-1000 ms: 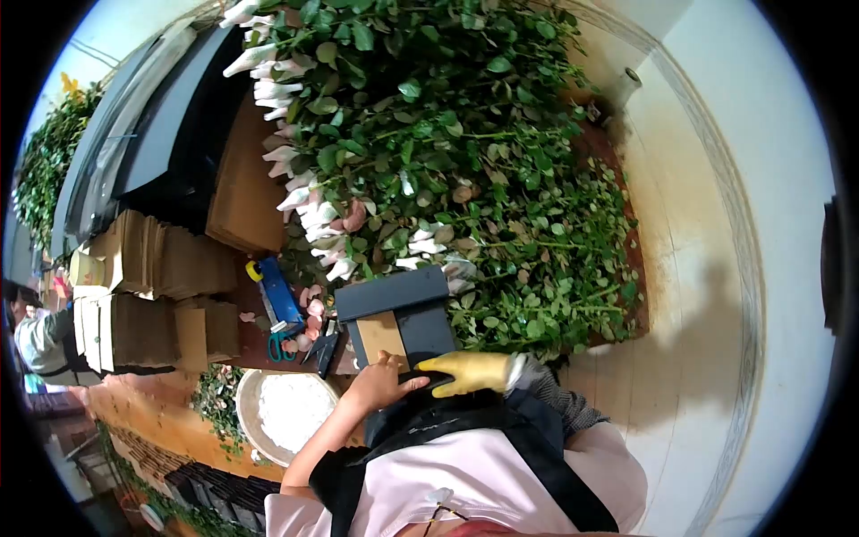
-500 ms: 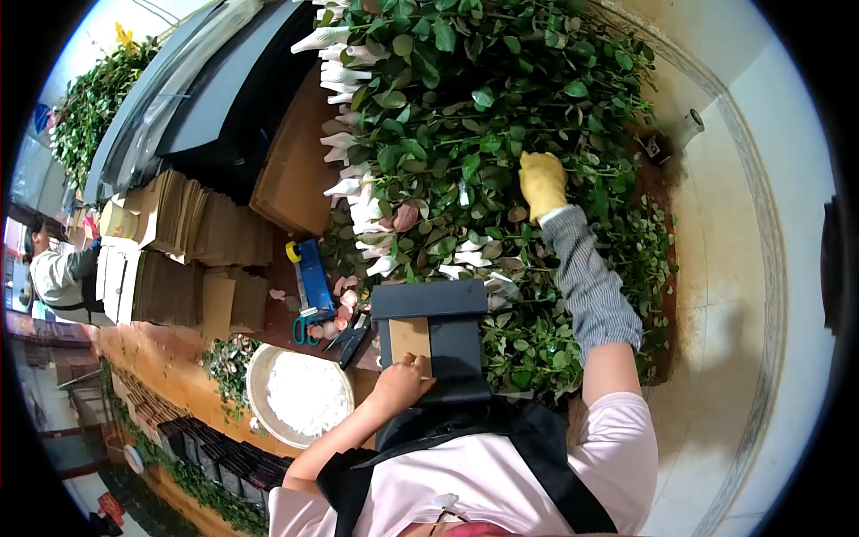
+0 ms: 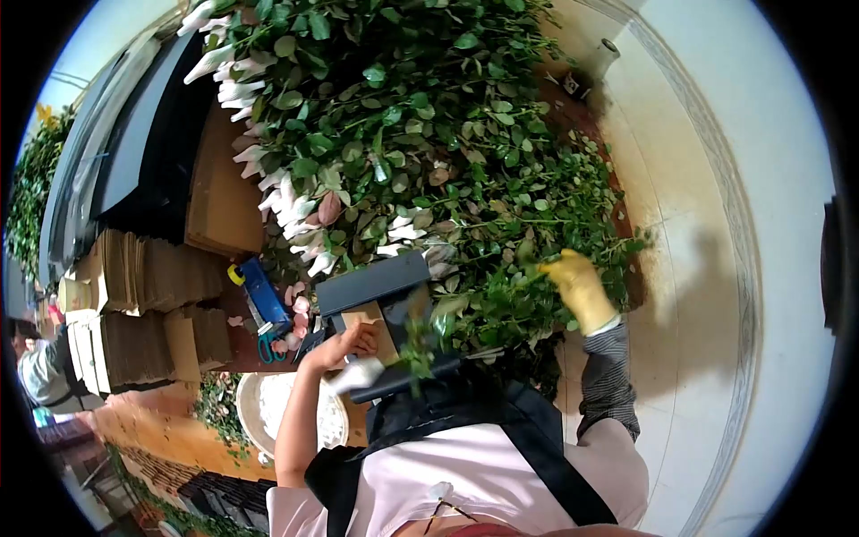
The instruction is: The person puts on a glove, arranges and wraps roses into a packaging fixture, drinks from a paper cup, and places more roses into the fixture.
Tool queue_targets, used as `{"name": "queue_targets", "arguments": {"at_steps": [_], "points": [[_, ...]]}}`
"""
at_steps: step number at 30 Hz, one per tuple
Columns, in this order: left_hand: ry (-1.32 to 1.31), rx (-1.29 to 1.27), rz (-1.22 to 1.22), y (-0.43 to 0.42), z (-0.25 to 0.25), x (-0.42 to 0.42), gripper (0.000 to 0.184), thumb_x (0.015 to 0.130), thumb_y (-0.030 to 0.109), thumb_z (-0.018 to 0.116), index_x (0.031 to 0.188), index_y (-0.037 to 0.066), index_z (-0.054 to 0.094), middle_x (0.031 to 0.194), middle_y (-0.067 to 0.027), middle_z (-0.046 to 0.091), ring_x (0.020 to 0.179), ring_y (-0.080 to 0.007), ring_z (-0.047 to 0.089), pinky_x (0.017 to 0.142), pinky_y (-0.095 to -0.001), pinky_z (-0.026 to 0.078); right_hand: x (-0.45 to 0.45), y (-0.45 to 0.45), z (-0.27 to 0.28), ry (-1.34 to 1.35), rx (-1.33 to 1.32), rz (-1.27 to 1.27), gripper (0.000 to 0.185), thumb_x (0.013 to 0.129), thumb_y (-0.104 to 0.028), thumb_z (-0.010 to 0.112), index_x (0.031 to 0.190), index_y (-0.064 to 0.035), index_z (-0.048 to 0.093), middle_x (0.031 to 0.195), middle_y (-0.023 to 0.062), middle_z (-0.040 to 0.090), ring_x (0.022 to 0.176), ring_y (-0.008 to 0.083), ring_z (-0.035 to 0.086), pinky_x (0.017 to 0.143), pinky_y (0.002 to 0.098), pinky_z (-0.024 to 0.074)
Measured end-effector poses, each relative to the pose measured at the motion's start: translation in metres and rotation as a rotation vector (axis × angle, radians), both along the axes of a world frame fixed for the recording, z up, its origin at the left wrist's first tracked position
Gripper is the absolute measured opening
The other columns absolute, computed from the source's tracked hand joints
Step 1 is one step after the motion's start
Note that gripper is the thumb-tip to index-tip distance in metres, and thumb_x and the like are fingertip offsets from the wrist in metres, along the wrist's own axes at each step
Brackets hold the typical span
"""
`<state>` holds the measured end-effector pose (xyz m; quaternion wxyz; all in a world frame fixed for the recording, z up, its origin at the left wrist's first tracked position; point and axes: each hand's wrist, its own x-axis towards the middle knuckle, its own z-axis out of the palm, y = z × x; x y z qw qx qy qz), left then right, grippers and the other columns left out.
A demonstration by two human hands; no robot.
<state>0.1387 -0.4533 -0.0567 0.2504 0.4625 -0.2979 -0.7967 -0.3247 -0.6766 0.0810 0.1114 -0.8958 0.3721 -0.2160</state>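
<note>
My left hand [image 3: 354, 342], bare with fingers curled, lies at a cardboard strip [image 3: 386, 345] on a dark, tilted stand [image 3: 374, 283]. What its fingers hold, if anything, is hidden. My right hand [image 3: 580, 288], in a yellow glove, is closed on the stem end of a flower at the right of the leafy pile. Motion blurs this flower: its white-wrapped head [image 3: 356, 374] hangs just below my left hand, and its leaves [image 3: 416, 349] cross the stand. Many stems with white-netted heads [image 3: 291, 210] lie behind the stand.
Left of the stand are teal scissors [image 3: 267, 344], a blue tool [image 3: 265, 294] and pink petals [image 3: 301, 306]. A round tub [image 3: 250, 416] of white pieces stands below. Cardboard stacks [image 3: 134, 345] fill the left, with a co-worker [image 3: 45, 371] beyond. A wall [image 3: 787, 179] is at right.
My right hand has come from over the pile down toward me and right, now with a flower stem in it. My left hand has shifted slightly up the stand. The view has swung.
</note>
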Motion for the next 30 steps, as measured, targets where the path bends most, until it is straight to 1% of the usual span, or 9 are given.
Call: {"name": "queue_targets", "arguments": {"at_steps": [3,5,9,11,15,16,19,24,30], "points": [[-0.247,-0.227,-0.148,0.001,0.035,-0.009,0.067,0.101,0.059,0.040,0.130,0.002,0.060,0.117,-0.0080,0.065,0.110,-0.0226,0.060,0.098,-0.0363,0.046,-0.023,0.040,-0.062,0.055,0.041,-0.086,0.013,0.078,-0.006,0.064,0.076,-0.0163,0.071,0.065,0.0094,0.060,0.070,0.0270,0.061,0.095,0.0451,0.0503],[-0.523,-0.512,-0.263,0.007,0.053,-0.027,0.029,0.092,0.025,0.069,0.113,0.004,0.070,0.113,-0.0129,0.065,0.108,-0.0285,0.061,0.093,-0.0375,0.049,-0.037,0.057,-0.099,0.493,0.122,-0.021,0.013,0.082,-0.009,0.065,0.087,-0.0148,0.074,0.078,0.0098,0.067,0.084,0.0287,0.065,0.094,0.0449,0.0501],[-0.658,-0.780,-0.133,0.031,0.039,-0.043,0.028,0.082,0.013,0.076,0.108,0.006,0.072,0.106,-0.0131,0.064,0.102,-0.0310,0.061,0.087,-0.0384,0.050,0.000,0.024,-0.017,0.737,0.921,-0.164,0.044,0.091,-0.026,0.062,0.132,-0.0105,0.059,0.120,0.0177,0.066,0.106,0.0350,0.064,0.100,0.0430,0.0478],[-0.675,-0.732,-0.048,0.033,0.043,-0.048,0.030,0.081,0.014,0.078,0.109,0.007,0.071,0.104,-0.0127,0.064,0.099,-0.0308,0.062,0.084,-0.0376,0.051,0.031,-0.009,0.016,0.695,0.783,-0.171,0.053,0.093,-0.026,0.062,0.141,-0.0083,0.049,0.131,0.0195,0.060,0.116,0.0345,0.062,0.100,0.0429,0.0486],[-0.646,-0.624,0.012,0.032,0.041,-0.051,0.035,0.079,0.019,0.081,0.109,0.006,0.069,0.101,-0.0108,0.065,0.092,-0.0287,0.064,0.078,-0.0355,0.052,0.182,-0.081,0.054,-0.183,-0.054,0.243,0.048,0.093,-0.016,0.064,0.138,-0.0104,0.052,0.119,0.0161,0.066,0.101,0.0336,0.063,0.088,0.0410,0.0510],[-0.661,-0.688,0.015,0.031,0.043,-0.051,0.033,0.079,0.020,0.081,0.106,0.006,0.068,0.098,-0.0103,0.063,0.089,-0.0265,0.063,0.076,-0.0349,0.052,0.221,-0.088,0.069,-0.325,0.192,0.325,0.043,0.093,-0.016,0.064,0.135,-0.0106,0.056,0.124,0.0136,0.064,0.107,0.0343,0.061,0.092,0.0413,0.0500],[-0.663,-0.677,0.016,0.033,0.043,-0.050,0.032,0.080,0.020,0.081,0.106,0.006,0.068,0.095,-0.0099,0.061,0.085,-0.0248,0.062,0.073,-0.0348,0.051,0.318,-0.150,0.057,-0.217,-0.405,0.396,0.035,0.090,-0.009,0.062,0.125,-0.0092,0.063,0.111,0.0146,0.067,0.101,0.0305,0.063,0.093,0.0409,0.0501],[-0.644,-0.712,0.074,0.035,0.039,-0.051,0.032,0.080,0.021,0.081,0.104,0.004,0.067,0.094,-0.0098,0.060,0.083,-0.0246,0.061,0.074,-0.0351,0.051,0.380,-0.195,-0.002,0.414,-0.504,0.137,0.027,0.092,-0.012,0.058,0.117,-0.0120,0.066,0.090,0.0066,0.070,0.087,0.0238,0.068,0.073,0.0368,0.0544],[-0.642,-0.731,0.073,0.034,0.032,-0.049,0.034,0.078,0.022,0.082,0.102,0.004,0.066,0.094,-0.0109,0.061,0.084,-0.0259,0.062,0.073,-0.0357,0.051,0.332,-0.120,0.027,0.335,-0.362,0.240,0.040,0.074,-0.004,0.075,0.112,-0.0094,0.064,0.081,0.0107,0.066,0.076,0.0293,0.066,0.070,0.0415,0.0543]]}}
